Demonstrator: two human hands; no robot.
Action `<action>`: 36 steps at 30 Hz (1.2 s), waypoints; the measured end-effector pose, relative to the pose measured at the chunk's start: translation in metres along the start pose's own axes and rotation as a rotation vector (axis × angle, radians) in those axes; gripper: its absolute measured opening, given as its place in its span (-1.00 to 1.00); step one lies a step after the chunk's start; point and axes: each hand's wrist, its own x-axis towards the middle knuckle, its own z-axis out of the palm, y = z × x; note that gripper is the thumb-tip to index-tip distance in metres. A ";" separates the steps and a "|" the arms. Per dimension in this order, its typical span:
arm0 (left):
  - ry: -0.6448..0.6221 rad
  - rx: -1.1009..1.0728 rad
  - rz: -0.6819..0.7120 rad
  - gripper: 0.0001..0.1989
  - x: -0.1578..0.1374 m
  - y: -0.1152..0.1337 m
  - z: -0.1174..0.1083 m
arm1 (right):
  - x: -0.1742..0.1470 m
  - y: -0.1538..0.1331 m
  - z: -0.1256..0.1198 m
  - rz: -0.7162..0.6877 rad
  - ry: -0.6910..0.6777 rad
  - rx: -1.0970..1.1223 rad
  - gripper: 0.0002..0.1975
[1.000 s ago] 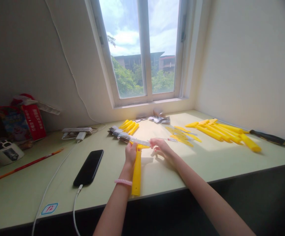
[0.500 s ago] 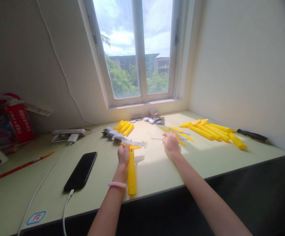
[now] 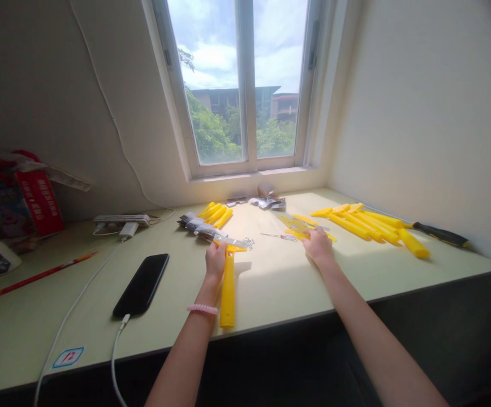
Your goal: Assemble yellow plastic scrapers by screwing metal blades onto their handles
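Note:
My left hand (image 3: 215, 259) is closed around the head of a yellow scraper (image 3: 227, 294), whose long handle points towards the table's front edge. Just beyond that head lies a small heap of silver screws (image 3: 249, 243). My right hand (image 3: 318, 244) rests at a group of flat yellow pieces (image 3: 296, 230), with its fingers curled in among them. Whatever is between those fingers is hidden. A thin screwdriver (image 3: 278, 236) with a clear handle lies on the table to the left of my right hand.
Yellow handles (image 3: 364, 223) are piled on the right beside a black-handled tool (image 3: 440, 234). More yellow scrapers (image 3: 218, 215) with wrapped heads lie back left. A phone (image 3: 141, 285) on a cable, a power strip (image 3: 120, 220) and crumpled packaging (image 3: 268, 202) share the table (image 3: 271, 294).
My right hand has let go of the screwdriver, which now lies on the table, and has moved right to the flat yellow pieces. My left hand keeps the scraper. The view has shifted slightly.

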 end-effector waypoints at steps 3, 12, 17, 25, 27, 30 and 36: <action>-0.047 0.028 -0.019 -0.89 0.001 -0.003 0.001 | 0.003 0.003 0.001 -0.025 0.022 0.090 -0.78; -0.055 0.032 0.033 -0.88 0.004 -0.007 0.000 | 0.011 -0.024 -0.022 0.043 0.206 0.668 -0.86; -0.066 0.063 0.032 -0.90 0.004 -0.007 -0.001 | -0.007 -0.079 -0.037 0.051 -0.197 1.343 -0.49; -0.114 0.010 0.063 -0.82 0.004 -0.008 0.002 | -0.047 -0.143 -0.007 -0.035 -0.549 1.591 -0.74; -0.109 0.014 0.060 -0.82 0.004 -0.009 0.002 | -0.050 -0.146 0.001 -0.055 -0.545 1.531 -0.74; -0.115 0.026 0.052 -0.82 0.005 -0.009 0.001 | -0.051 -0.142 0.005 -0.075 -0.505 1.401 -0.75; -0.104 0.010 0.045 -0.82 0.006 -0.009 0.001 | -0.054 -0.137 0.003 0.024 -0.693 1.436 -0.74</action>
